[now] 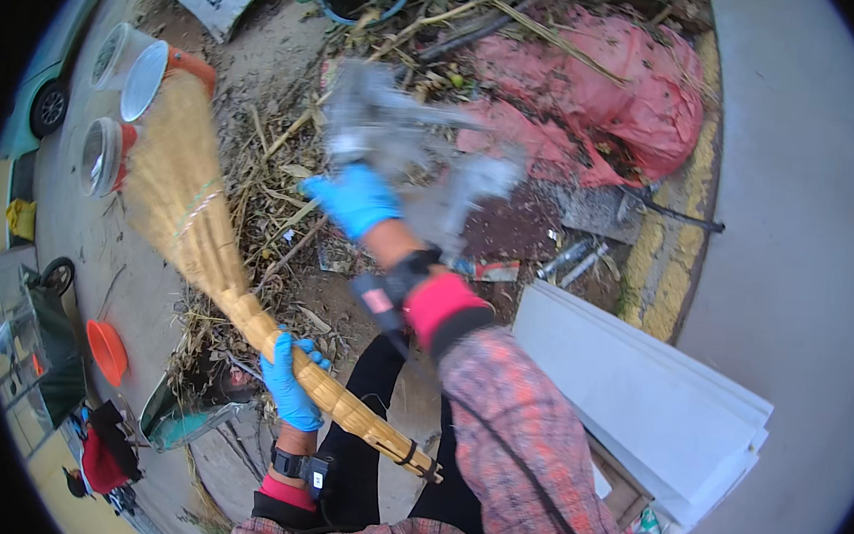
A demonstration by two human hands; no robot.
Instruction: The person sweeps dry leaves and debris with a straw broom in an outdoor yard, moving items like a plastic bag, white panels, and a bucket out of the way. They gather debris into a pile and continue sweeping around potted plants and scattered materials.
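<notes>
My left hand (288, 384), in a blue glove, grips the bound handle of a straw broom (202, 212). The bristles fan up and to the left, with the handle end over my legs. My right hand (361, 200), gloved too, reaches over the debris with its fingers on a crumpled grey sheet (379, 116), perhaps plastic. Motion blur hides the sheet's exact shape and much of the grip. Below lie dry stalks and leaves (281, 210). A torn pink sack (599, 92) rests just beyond, partly under stalks.
White panels (634, 404) are stacked at right beside a yellow-painted kerb (664, 263). Buckets (144, 79) stand at left, near an orange basin (106, 352). A green dustpan-like container (185, 425) holds plant debris. Another person (108, 445) is at lower left; a car (52, 64) is parked beyond.
</notes>
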